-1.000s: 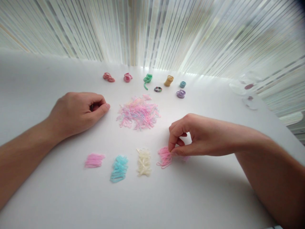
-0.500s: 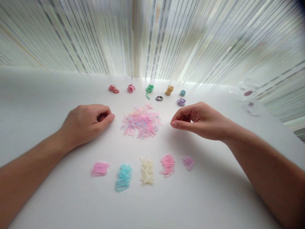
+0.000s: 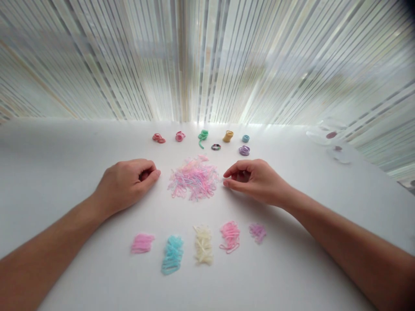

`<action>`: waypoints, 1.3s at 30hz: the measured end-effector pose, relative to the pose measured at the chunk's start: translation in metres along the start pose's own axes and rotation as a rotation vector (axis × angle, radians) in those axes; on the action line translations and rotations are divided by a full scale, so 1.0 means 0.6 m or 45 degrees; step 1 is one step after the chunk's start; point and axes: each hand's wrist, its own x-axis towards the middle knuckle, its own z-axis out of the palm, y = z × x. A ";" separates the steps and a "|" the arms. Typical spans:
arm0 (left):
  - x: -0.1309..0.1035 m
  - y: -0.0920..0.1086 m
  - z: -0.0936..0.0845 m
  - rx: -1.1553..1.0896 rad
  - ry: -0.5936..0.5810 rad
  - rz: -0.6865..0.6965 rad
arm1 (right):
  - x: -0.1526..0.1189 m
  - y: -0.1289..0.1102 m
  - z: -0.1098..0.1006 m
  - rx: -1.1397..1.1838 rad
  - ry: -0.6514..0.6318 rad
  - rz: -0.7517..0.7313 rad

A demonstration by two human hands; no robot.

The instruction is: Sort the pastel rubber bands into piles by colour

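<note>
The right grip (image 3: 257, 181) is open just to the right of the mixed pile (image 3: 194, 178), its thumb and index finger slightly parted and pointing at the pile's edge. Whether a band lies between the fingertips is too small to tell. The left grip (image 3: 128, 183) is closed to the left of the pile, fingers curled and thumb tip against the index finger, with its side on the white surface (image 3: 106, 276). The inside of that curl is dark, so its contents cannot be made out.

The pile is of loose, thin bands in pink, lilac and pale blue. On its near side five sorted heaps form a row, from left to right: orchid (image 3: 142, 243), aqua (image 3: 173, 255), cream (image 3: 203, 245), rose (image 3: 230, 236) and lilac (image 3: 257, 233).

On its far side are the red coil (image 3: 158, 138), pink coil (image 3: 180, 136), green coil (image 3: 203, 135) with a tail hanging towards the pile, yellow coil (image 3: 228, 136) and blue coil (image 3: 245, 138). The beaded ring (image 3: 215, 147) and purple coil (image 3: 244, 150) lie a little closer to it. Well off to its far right are clear pieces (image 3: 339, 154) with dark, blurred spots. Beyond everything hangs a striped curtain (image 3: 188, 60).
</note>
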 end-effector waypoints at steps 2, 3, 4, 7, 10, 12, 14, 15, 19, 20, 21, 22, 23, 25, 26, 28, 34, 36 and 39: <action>0.000 0.001 -0.001 -0.002 0.006 0.005 | -0.001 0.001 0.004 -0.036 0.013 -0.026; 0.000 0.001 -0.001 -0.002 0.010 0.007 | -0.001 0.002 0.006 -0.048 0.023 -0.041; 0.000 0.002 -0.001 -0.003 0.013 0.006 | -0.002 0.003 0.008 -0.055 0.032 -0.058; 0.000 0.004 -0.001 0.005 0.008 -0.009 | -0.003 0.004 0.013 -0.066 0.054 -0.102; 0.001 0.008 -0.002 0.014 0.008 -0.017 | -0.004 0.006 0.017 -0.089 0.085 -0.140; 0.001 0.010 -0.003 0.016 0.008 -0.021 | -0.004 0.007 0.020 -0.106 0.108 -0.155; 0.002 0.012 -0.003 0.021 0.002 -0.030 | -0.004 0.008 0.023 -0.120 0.120 -0.162; 0.002 0.013 -0.004 0.023 0.000 -0.036 | -0.004 0.008 0.024 -0.127 0.124 -0.168; 0.002 0.013 -0.005 0.028 -0.001 -0.047 | -0.004 0.007 0.027 -0.162 0.147 -0.187; 0.002 0.013 -0.005 0.027 0.001 -0.046 | -0.004 0.007 0.027 -0.175 0.150 -0.184; 0.002 0.014 -0.004 0.025 0.003 -0.044 | -0.005 0.006 0.028 -0.189 0.151 -0.177; 0.002 0.015 -0.004 0.021 0.003 -0.042 | -0.006 0.006 0.028 -0.201 0.150 -0.168; 0.002 0.016 -0.004 0.018 0.008 -0.043 | -0.007 0.006 0.028 -0.212 0.149 -0.159; 0.001 0.018 -0.004 0.005 0.013 -0.038 | -0.008 0.006 0.029 -0.230 0.151 -0.146; 0.000 0.018 -0.003 -0.007 0.013 -0.033 | -0.009 0.007 0.029 -0.236 0.153 -0.142; -0.001 0.019 -0.003 -0.035 0.012 -0.021 | -0.009 0.008 0.031 -0.240 0.156 -0.140; -0.002 0.019 -0.002 -0.059 0.021 -0.016 | -0.008 0.013 0.035 -0.206 0.194 -0.143; -0.001 0.019 -0.001 -0.050 0.013 -0.027 | -0.008 0.011 0.035 -0.151 0.195 -0.122; -0.001 0.015 -0.001 -0.020 0.017 -0.033 | -0.010 0.008 0.032 -0.057 0.181 -0.096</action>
